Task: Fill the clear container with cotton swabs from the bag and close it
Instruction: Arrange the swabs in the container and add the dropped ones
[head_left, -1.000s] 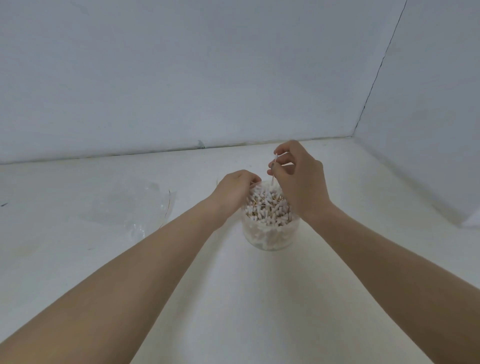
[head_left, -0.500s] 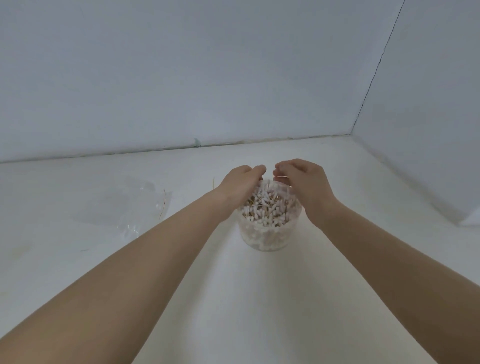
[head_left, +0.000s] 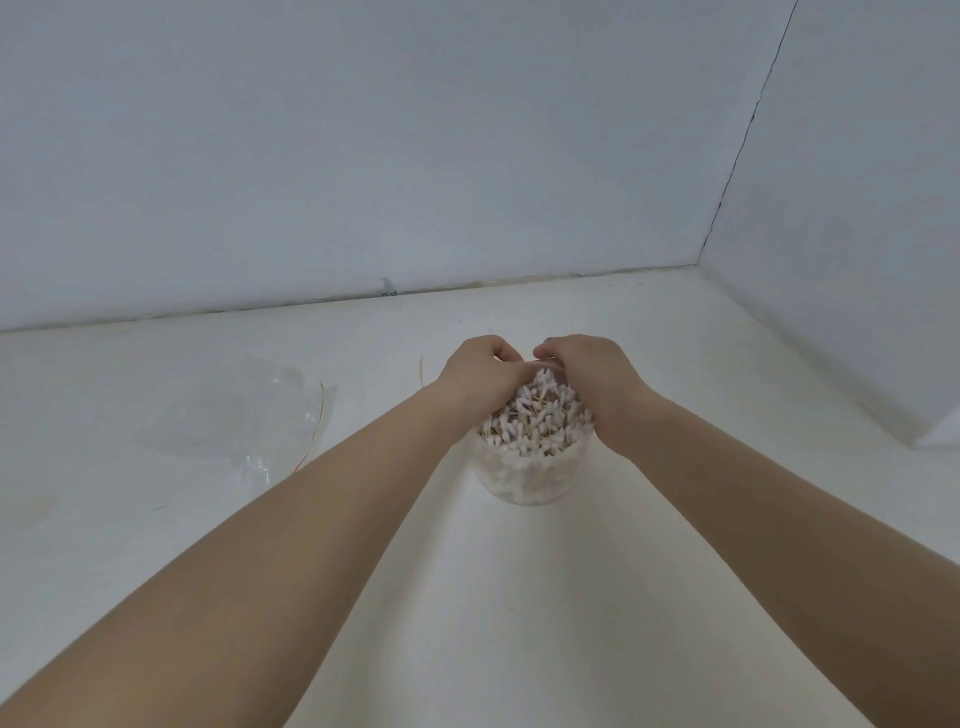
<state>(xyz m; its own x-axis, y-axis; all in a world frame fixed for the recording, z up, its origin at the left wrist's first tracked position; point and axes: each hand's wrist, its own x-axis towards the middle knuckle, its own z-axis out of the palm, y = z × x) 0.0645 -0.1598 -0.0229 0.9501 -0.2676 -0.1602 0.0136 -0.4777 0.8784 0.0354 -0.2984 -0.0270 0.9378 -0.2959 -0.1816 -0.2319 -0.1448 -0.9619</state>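
Note:
The clear container (head_left: 527, 480) stands on the white table, a little past the middle. It is heaped with cotton swabs (head_left: 535, 423), white tips up, rising above its rim. My left hand (head_left: 480, 374) cups the rim from the left and my right hand (head_left: 597, 382) cups it from the right. Both hands' fingers curl over the far side of the pile, nearly meeting there, and the fingertips are hidden. The clear plastic bag (head_left: 244, 415) lies flat and crumpled on the table to the left. No lid shows.
A single thin stick (head_left: 422, 369) lies on the table just left of my left hand. White walls close off the back and the right side (head_left: 831, 322), meeting in a corner at the far right.
My right hand was pinching one swab above the container; it has come down. Both hands have closed in around the top of the heap.

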